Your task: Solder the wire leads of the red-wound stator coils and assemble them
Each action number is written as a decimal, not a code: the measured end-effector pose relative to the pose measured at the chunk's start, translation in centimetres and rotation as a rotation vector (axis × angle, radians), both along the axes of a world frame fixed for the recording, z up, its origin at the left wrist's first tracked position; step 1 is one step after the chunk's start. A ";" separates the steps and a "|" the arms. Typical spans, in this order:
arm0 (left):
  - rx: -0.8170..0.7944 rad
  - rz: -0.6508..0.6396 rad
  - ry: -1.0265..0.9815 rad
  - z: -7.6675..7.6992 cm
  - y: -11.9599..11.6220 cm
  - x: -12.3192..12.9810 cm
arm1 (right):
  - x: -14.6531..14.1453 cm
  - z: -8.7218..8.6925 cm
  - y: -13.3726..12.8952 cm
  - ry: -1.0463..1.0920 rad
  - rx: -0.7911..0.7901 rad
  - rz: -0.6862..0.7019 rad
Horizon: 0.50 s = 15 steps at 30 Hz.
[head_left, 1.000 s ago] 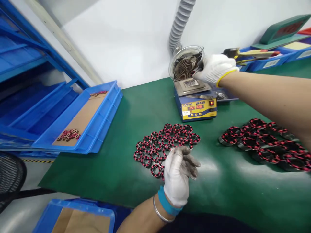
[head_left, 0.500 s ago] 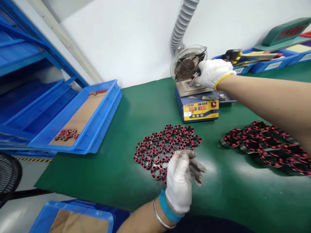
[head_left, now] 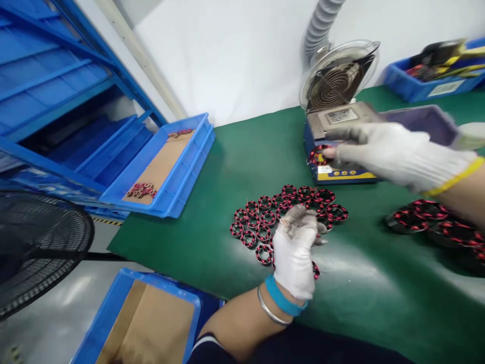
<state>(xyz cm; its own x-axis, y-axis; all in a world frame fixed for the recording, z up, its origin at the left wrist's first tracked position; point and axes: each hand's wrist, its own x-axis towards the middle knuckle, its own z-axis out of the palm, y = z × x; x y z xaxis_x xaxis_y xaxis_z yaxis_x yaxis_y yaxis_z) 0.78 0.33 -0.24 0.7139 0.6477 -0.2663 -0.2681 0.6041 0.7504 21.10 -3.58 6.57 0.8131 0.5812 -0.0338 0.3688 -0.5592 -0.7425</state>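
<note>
My right hand (head_left: 382,149), in a white glove, pinches a small wound stator (head_left: 315,155) with red and black coils in front of the solder pot (head_left: 343,176). The pot's square metal top with its shiny solder surface (head_left: 342,116) lies just beyond the fingers. Over a cluster of similar ring-shaped stators (head_left: 264,233) on the green table, my left hand (head_left: 297,247) hovers or rests, gloved, its greyed fingers curled together. Whatever those fingers hold, if anything, is hidden. Larger stators (head_left: 409,221) stand below my right forearm.
A fume hood with a round grille (head_left: 335,87) and grey hose (head_left: 322,25) stands behind the pot. Blue trays (head_left: 182,187) with a few stators sit at left, near a rack (head_left: 53,55). A fan (head_left: 41,253) and lower tray (head_left: 151,323) are beside the table (head_left: 178,253). A tool bin (head_left: 417,90) is at right.
My right hand has come back from the pot's top, towards me, with the stator in it. My left hand has shifted onto the cluster and its fingers are more curled. The view has turned right.
</note>
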 end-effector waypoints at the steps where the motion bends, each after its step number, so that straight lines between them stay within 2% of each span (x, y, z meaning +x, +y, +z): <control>1: 0.014 0.017 0.011 -0.1 0.1 0.2 | -1.6 -0.8 -0.1 0.125 0.046 0.049; 3: 0.041 0.059 0.036 -0.2 0.3 0.4 | -4.5 -2.0 -0.4 0.331 0.062 0.111; 6: 0.048 0.123 0.021 -0.3 0.7 0.7 | -7.3 -2.8 -1.0 0.348 0.024 0.199; 8: 0.043 0.134 -0.012 -0.4 0.9 0.8 | -7.6 -2.8 -1.5 0.405 0.041 0.302; 11: 0.035 0.117 -0.023 -0.4 0.9 0.6 | -7.3 -2.4 -2.4 0.612 0.155 0.434; 13: 0.013 0.109 0.006 -0.5 0.8 0.4 | -7.1 -2.2 -2.8 0.688 0.168 0.417; 15: -0.014 0.092 0.037 -0.5 0.6 0.3 | -7.1 -2.3 -2.7 0.719 0.125 0.341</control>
